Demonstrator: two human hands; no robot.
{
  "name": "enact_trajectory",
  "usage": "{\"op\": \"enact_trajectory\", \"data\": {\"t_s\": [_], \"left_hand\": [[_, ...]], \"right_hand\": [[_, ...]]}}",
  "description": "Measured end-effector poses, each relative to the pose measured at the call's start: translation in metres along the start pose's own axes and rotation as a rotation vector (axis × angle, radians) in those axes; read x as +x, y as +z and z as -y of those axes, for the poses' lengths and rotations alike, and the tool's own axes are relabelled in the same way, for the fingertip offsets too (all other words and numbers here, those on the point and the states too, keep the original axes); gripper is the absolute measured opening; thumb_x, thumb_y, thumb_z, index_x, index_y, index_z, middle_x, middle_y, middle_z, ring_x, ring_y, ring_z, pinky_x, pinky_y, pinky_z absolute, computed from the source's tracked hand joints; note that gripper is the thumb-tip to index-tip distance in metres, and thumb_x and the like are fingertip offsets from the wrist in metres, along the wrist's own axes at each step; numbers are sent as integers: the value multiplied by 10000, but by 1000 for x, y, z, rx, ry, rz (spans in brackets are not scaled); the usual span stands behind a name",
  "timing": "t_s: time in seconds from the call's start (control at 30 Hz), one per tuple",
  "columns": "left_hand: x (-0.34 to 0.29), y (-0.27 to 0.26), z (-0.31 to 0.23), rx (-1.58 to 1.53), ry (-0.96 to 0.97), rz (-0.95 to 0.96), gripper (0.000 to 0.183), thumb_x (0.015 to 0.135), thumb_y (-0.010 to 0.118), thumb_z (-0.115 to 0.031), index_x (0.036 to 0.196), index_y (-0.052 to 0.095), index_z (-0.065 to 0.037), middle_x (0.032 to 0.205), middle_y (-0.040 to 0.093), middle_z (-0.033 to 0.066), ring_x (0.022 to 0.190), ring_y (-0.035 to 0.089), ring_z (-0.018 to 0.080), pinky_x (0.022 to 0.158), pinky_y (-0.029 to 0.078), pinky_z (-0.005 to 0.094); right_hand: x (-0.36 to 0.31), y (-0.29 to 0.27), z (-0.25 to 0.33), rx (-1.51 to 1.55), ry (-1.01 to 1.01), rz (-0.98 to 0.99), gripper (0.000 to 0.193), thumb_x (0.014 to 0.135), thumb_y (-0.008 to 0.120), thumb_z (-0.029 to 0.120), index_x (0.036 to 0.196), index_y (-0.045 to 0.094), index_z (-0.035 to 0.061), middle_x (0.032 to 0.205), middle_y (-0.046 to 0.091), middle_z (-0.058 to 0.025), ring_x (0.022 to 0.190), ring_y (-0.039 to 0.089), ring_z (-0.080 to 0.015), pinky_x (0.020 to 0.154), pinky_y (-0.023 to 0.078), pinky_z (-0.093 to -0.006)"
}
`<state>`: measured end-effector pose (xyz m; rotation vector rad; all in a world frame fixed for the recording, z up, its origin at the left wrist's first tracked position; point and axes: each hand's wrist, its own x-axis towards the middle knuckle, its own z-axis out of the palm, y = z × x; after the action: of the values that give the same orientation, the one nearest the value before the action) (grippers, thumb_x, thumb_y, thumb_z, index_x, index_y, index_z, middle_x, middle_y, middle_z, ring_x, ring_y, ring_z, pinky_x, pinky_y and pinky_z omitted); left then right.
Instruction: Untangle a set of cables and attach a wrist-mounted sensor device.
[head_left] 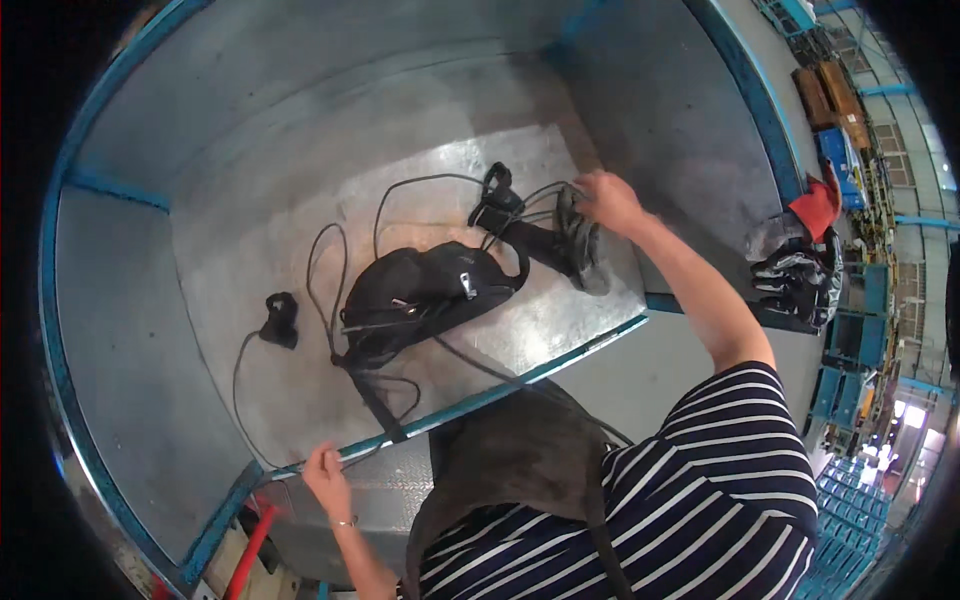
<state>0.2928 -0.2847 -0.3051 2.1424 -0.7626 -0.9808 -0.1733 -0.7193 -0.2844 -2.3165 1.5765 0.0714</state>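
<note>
A large bin of dull grey sheet metal with blue-painted frame edges (120,190) fills most of the frame, its scuffed floor plate (560,300) catching a soft glare near the centre. Along the right edge runs a grey concrete workshop floor (660,370) with rows of blue metal racks (850,390). Brown wooden crates (830,95) sit at the upper right. Bright light glows at the lower right (912,415).

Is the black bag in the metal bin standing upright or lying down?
Lying down. The black bag rests flat on the bin floor, its strap trailing toward the front edge.
</note>
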Motion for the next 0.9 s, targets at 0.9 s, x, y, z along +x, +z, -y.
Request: {"op": "enact_trajectory", "data": {"t_s": [0.9], "left_hand": [[89, 273, -267, 1202, 1352, 717, 92, 689, 606, -83, 762, 656, -60, 868, 602, 104, 943, 524, 246, 748, 380, 367]], "right_hand": [[-68, -50, 48, 342, -98, 32, 134, 704, 635, 40, 836, 647, 22, 746, 628, -163, 752, 616, -356, 670, 475, -419]]}}
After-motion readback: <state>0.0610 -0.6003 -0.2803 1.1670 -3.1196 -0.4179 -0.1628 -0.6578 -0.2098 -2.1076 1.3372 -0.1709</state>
